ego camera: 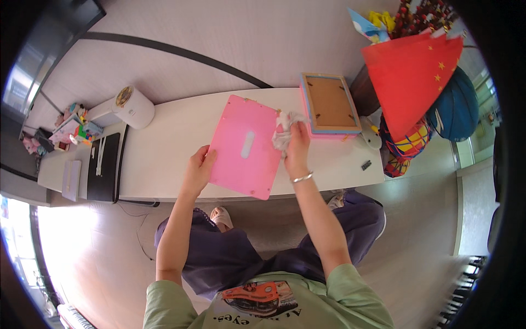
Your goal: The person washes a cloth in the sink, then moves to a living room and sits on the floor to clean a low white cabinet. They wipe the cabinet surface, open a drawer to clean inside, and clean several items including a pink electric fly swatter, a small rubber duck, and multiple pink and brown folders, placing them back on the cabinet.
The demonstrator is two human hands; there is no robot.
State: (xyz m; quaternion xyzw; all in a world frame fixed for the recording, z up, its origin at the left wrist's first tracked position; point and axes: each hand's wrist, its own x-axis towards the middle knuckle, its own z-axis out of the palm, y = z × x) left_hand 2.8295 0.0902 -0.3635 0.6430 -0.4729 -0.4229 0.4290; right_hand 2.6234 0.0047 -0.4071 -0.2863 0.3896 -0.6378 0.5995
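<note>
My left hand [202,165] grips the left edge of a flat pink rectangular panel [234,152], which is held tilted above a long white cabinet top. A pale oblong mark or slot shows near the panel's middle, and small dots lie along its edges. In my right hand [297,144] is a crumpled white cloth or tissue [284,128], against the panel's right edge. Just right of that hand, a picture frame [332,103] lies with its brown backing up on a pink box-like object [328,136]. The fingertips behind the panel are hidden.
On the white cabinet top [160,135] stand a white cylindrical device [137,110], a black panel [107,164] and a small dark object [366,165]. To the right are red flags [411,78], a blue ball [458,105] and a netted colourful ball [409,142]. A thin cable [142,232] lies on the floor.
</note>
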